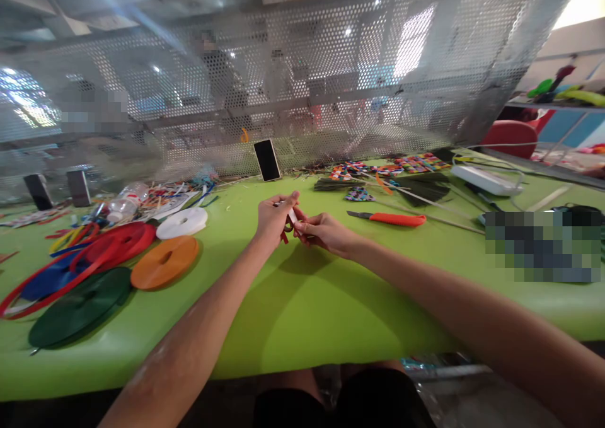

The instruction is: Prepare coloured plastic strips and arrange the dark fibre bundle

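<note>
My left hand and my right hand meet above the middle of the green table. Between them is a small bundle of narrow flat strips; a white strip and a red strip show. Fingers of both hands are closed on these strips and cover most of them. To the right of my right hand lies a utility knife with an orange handle, its blade pointing left. Left of my left hand rest an orange strip roll and a white strip roll.
A green roll, red roll and blue roll lie at left on the table. A phone leans near the perforated metal screen. Woven colourful pieces and a white power strip lie at back right.
</note>
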### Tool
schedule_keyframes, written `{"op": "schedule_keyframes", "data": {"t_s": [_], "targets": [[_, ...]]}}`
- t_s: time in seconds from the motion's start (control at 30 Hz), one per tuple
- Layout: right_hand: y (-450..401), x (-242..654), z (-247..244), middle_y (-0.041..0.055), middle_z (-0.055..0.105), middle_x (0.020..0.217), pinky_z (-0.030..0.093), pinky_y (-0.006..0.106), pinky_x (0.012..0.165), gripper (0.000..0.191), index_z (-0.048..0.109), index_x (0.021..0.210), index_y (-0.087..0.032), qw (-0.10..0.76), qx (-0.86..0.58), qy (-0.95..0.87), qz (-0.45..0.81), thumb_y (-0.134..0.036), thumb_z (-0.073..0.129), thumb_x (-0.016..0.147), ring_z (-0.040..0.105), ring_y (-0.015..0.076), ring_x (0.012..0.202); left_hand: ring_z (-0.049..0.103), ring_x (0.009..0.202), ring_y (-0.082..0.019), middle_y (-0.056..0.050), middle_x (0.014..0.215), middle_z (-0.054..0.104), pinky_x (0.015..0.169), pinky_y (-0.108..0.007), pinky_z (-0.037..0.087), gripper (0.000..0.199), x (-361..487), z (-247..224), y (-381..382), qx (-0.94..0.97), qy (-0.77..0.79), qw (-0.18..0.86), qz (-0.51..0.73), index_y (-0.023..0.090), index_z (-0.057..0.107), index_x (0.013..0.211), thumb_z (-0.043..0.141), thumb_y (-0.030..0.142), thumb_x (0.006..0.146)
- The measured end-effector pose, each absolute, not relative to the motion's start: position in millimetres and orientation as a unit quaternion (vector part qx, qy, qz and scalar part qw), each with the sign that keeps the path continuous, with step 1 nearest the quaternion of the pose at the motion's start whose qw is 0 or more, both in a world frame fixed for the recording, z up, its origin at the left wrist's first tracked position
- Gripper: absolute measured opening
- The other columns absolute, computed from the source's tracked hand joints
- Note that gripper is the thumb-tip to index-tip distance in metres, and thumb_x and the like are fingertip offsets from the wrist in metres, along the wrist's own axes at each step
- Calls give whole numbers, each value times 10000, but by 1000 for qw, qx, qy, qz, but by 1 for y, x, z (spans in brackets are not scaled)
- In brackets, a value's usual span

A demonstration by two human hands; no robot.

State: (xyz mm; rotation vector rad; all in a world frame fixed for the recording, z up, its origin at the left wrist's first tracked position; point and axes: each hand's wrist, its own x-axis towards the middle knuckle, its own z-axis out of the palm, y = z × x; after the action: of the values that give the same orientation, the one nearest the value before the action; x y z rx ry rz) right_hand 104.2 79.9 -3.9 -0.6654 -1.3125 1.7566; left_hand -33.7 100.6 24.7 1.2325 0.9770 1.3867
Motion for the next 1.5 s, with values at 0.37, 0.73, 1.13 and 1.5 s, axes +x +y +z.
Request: {"op": "schedule_keyframes", "data": {"t_s": [0.37, 0.73, 1.13, 1.5], "targets": [[83, 104, -7, -24, 556, 561, 332, 249, 511, 435, 638, 620, -131, 422, -261, -531, 687, -516, 839, 596, 469, 71, 493, 645, 453, -173, -34, 510, 641, 371, -212, 443, 524, -33, 22, 103, 521, 426, 444, 592, 150, 597, 670, 718, 659, 664], [98, 127, 8, -17, 578, 639, 417, 244, 537, 369, 648, 719, -122, 415, -266, -513, 703, -433, 836, 656, 512, 71, 516, 328, 231, -69, 69, 315, 354, 259, -202, 209, 563, -49, 22, 116, 611, 428, 393, 537, 196, 474, 510, 606, 680, 765], [136, 172, 10, -47, 457, 447, 256, 239, 444, 339, 609, 622, -140, 349, -391, -676, 519, -426, 725, 761, 361, 61, 420, 527, 434, -116, -25, 552, 636, 447, -207, 365, 428, -60, 17, 118, 810, 414, 301, 286, 165, 638, 692, 542, 543, 868], [150, 213, 28, -47, 437, 473, 267, 255, 474, 380, 596, 622, -151, 361, -415, -734, 399, -500, 681, 746, 357, 68, 443, 643, 657, -190, -63, 691, 717, 639, -247, 425, 374, -79, 32, 125, 839, 432, 123, 308, 181, 688, 698, 517, 443, 903]]}}
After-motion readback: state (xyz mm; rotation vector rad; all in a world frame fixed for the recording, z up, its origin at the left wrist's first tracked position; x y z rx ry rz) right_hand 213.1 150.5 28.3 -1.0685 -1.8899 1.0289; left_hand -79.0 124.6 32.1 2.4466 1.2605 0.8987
